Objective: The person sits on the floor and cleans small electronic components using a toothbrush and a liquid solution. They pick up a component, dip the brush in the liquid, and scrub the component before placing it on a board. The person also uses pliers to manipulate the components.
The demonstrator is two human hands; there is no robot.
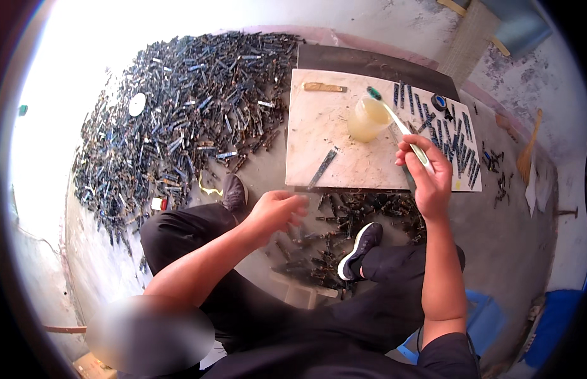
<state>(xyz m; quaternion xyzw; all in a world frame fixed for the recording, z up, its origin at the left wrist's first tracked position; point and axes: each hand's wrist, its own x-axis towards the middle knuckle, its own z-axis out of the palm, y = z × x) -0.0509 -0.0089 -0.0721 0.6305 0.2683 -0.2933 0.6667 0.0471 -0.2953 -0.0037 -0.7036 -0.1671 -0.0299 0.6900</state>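
Observation:
My right hand (428, 175) grips a white and green toothbrush (401, 124) above the white board, its dark green bristles beside the rim of a plastic cup of cloudy yellowish liquid (367, 124). My left hand (278, 213) hangs in front of the board's near left corner, blurred, fingers loosely bent and apart, with nothing visible in it. One narrow dark strip (323, 169) lies near the board's front edge. Many similar dark strips (442, 135) lie on the right side of the white board (317, 123), near a roll of black tape (438, 102). A flat tan bar (324, 87) lies at the back left.
A large heap of dark strips (180, 113) covers the floor at left. More dark pieces (341, 218) lie under the board's front edge, around my shoe (367, 244). A straw broom (528, 154) leans at right; a blue plastic stool (478, 320) stands behind my right arm.

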